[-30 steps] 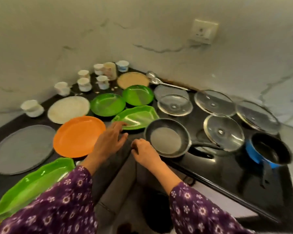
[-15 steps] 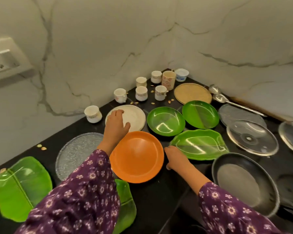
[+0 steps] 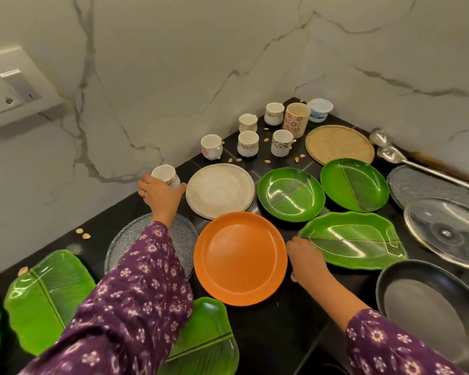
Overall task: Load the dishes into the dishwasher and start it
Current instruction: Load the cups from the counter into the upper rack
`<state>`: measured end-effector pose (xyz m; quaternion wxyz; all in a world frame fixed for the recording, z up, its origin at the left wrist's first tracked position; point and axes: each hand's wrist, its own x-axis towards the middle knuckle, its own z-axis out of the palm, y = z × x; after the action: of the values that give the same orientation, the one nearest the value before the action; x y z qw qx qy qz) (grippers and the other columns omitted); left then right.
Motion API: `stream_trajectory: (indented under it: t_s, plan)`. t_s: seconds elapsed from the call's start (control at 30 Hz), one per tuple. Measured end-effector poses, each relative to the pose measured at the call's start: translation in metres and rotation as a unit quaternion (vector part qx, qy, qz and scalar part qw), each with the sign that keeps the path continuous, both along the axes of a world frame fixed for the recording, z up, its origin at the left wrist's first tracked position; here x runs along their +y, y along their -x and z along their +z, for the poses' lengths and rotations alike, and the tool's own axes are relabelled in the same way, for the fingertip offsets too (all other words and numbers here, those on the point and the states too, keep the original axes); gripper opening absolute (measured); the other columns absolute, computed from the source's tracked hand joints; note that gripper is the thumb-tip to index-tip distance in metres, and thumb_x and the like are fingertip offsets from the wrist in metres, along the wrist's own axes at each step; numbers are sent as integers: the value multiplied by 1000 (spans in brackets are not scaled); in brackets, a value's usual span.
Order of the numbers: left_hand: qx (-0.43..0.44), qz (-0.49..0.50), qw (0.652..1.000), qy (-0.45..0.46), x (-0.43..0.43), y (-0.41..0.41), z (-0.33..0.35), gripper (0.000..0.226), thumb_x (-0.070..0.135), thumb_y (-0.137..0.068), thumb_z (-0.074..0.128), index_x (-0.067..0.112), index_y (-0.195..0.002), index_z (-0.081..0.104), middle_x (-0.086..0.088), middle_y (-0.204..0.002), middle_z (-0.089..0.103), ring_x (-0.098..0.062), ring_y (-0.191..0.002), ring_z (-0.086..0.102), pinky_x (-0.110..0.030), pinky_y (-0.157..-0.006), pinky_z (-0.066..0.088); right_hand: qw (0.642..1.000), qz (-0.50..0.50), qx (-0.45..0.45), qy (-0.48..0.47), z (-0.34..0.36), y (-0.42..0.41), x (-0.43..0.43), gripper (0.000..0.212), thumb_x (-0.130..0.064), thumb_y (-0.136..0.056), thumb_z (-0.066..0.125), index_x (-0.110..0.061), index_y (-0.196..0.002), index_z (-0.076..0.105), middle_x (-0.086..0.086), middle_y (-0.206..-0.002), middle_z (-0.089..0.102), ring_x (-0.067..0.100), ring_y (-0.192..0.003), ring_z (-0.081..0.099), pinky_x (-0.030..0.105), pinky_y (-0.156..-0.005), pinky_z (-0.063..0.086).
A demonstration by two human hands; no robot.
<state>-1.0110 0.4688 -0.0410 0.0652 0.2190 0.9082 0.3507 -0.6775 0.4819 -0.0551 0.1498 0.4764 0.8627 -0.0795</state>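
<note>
**Cup in left-hand grip, back-left of counter**

Holding small white cup (image 3: 165, 175) with left hand (image 3: 160, 194), fingers and thumb curled round its sides. Sitting hard against the marble wall, just left of white round plate (image 3: 220, 190). Lifted or seated on black counter (image 3: 268, 328): can't tell.

Resting right hand (image 3: 306, 259) knuckles-up between orange plate (image 3: 240, 258) and leaf-shaped green plate (image 3: 352, 240); grasping anything or not: can't tell.

Visible interiors bare on cluster of white cups (image 3: 247, 143), floral mug (image 3: 297, 119), orange plate. Faint smears on white round plate. Seed shells (image 3: 267, 161) loose among the cups.
</note>
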Motion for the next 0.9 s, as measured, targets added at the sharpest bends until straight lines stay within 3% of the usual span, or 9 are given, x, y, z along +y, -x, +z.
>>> stream_trajectory:
  t_s: [0.3,0.53,0.73,0.9]
  plan:
    - [-53,-2,998,-28,22,32,-7,83,29,-74,80,-1,-135,32,-21,-137,41,-38,-127,40,-48,-105,37,1000,7,21,-7,1,0,1,37,-2,-81,68,-10,-114,55,5,-119,50,20,-113,51,29,-88,50]
    - [-19,-18,997,-69,12,17,-2,74,32,-72,81,1,-128,44,-19,-128,50,-34,-117,51,-45,-97,46,1000,7,27,-14,-5,-1,1,40,-4,-77,73,-11,-112,55,4,-117,51,19,-112,52,29,-88,50]
    - [52,-182,974,-127,-6,-41,31,68,40,-69,82,10,-121,50,-9,-117,58,-21,-101,56,-33,-80,48,998,2,53,-35,-9,-9,-4,38,-6,-76,72,-12,-109,55,3,-114,54,19,-109,55,27,-84,48]
    - [46,-329,927,-172,-12,-123,67,65,40,-66,83,18,-119,52,8,-109,55,-10,-98,54,-26,-80,44,994,20,100,27,-13,-29,-9,42,-10,-79,69,-7,-118,53,8,-123,53,26,-116,53,35,-90,47]
